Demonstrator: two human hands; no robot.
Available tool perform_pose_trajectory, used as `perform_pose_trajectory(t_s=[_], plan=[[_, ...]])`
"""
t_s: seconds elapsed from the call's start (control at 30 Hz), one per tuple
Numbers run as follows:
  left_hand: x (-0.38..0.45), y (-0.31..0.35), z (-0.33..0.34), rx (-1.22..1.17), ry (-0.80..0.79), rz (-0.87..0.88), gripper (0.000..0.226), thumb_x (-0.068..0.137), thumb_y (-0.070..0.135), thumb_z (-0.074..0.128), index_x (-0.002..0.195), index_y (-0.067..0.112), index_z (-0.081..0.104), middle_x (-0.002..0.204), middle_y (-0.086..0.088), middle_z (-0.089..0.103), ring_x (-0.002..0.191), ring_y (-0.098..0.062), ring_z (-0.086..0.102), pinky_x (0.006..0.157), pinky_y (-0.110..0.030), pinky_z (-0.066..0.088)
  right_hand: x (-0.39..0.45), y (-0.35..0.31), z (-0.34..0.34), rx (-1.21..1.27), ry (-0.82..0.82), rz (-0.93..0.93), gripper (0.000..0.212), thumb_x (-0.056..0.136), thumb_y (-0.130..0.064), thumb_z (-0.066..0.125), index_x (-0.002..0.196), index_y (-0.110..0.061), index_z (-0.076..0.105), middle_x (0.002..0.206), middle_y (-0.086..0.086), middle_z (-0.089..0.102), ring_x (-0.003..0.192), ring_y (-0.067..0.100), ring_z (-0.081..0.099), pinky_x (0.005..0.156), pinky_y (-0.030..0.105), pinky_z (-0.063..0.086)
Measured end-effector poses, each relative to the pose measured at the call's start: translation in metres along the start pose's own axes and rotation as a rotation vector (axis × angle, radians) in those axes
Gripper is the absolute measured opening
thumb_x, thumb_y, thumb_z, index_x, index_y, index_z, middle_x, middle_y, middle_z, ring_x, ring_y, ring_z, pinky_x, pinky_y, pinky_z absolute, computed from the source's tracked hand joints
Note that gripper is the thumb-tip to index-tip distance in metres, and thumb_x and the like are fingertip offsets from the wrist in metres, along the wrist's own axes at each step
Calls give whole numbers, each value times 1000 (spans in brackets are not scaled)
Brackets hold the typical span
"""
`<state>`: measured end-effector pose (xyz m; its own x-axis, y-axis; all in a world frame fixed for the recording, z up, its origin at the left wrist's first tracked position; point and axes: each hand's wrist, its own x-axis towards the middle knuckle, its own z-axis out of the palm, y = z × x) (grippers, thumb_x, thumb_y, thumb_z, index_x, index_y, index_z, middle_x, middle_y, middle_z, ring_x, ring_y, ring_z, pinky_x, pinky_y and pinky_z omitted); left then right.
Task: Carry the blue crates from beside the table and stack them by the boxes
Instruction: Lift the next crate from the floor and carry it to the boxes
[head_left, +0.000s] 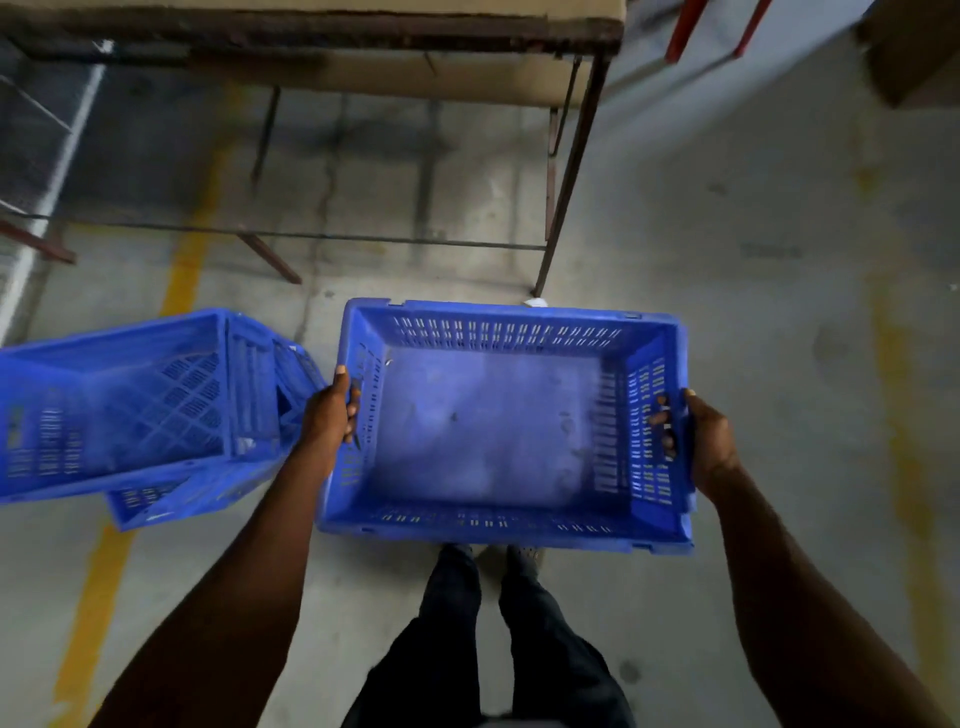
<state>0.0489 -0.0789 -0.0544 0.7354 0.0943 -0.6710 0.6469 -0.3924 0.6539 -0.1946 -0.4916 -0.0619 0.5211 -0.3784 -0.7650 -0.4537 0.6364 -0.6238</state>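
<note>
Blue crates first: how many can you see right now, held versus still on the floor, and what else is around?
Blue crate held in both hands (left hand, right hand): 1
Blue crates on the floor at left, one tipped on its side over another: 2
Table: 1
Cardboard box, top right: 1
Total: 5

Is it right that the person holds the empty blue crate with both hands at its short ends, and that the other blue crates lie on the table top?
Not fully. The head view shows both hands, left hand and right hand, gripping the empty blue crate at its short ends, but the other blue crates lie on the floor beside the table, not on its top.
</note>
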Motion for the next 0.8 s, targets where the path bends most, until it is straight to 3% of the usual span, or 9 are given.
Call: perform_pose_trajectory(t_s=[0.17,0.3,0.47,0.63,0.8], plan=[[-59,26,-13,28,9,3,57,94,67,38,67,19,53,46,3,39,35,-17,31,44,-26,28,-79,-32,-16,5,-48,-58,36,100,-43,37,106,-17,61,82,4,62,49,17,54,45,23,44],[-87,50,-8,89,-26,81,58,94,68,35,69,18,52,54,0,40,42,-19,32,45,-27,29,-132,-46,-13,-28,112,-142,37,100,-45,35,99,-17,59,78,4,54,40,10,40,36,19,33],[-99,87,0,173,-71,153,57,96,64,35,75,16,56,60,-2,43,47,-20,32,47,-27,26,-192,-45,0,75,221,-117,38,97,-46,43,90,-15,63,62,1,58,33,10,46,33,17,37],[-97,126,10,282,-150,266,57,98,62,33,77,16,59,61,-3,46,46,-20,34,48,-26,28,-223,-18,7,164,398,-153,45,91,-53,49,104,-13,66,76,5,60,36,9,49,35,21,40],[-93,156,22,325,-270,361,53,98,60,36,78,17,59,60,-1,43,44,-17,31,47,-24,25,-257,11,31,222,517,-223,32,99,-40,42,98,-15,62,74,0,55,37,2,44,35,18,38]])
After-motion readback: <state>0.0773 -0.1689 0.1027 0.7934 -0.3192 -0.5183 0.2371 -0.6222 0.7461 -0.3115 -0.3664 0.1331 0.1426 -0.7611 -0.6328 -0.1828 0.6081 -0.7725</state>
